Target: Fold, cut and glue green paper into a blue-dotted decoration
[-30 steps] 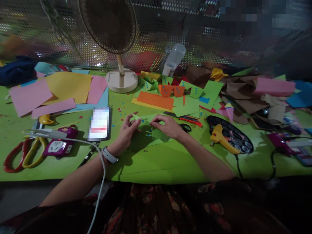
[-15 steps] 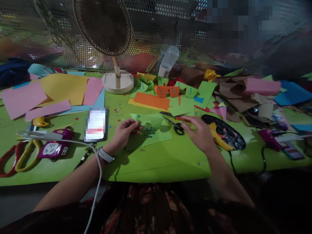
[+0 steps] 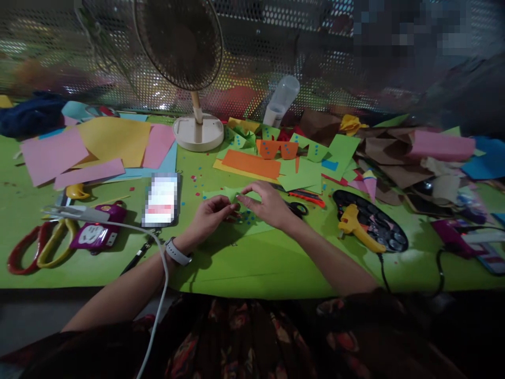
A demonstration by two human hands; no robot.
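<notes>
Green paper piece [image 3: 232, 193] between two hands above the table [image 3: 236, 273]. Left to right: left hand [image 3: 213, 213], fingertips pinching the piece; right hand [image 3: 266, 205], fingers bent against it, grip indeterminable; black-handled scissors [image 3: 299, 208], just beside.

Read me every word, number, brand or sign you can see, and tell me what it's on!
No words, numbers or brands can be read.
Phone: screen blurred out.
Purple socket box at the left: marks on its white panel are too small to read.
Green sheet in the middle: only blue dots show.
</notes>
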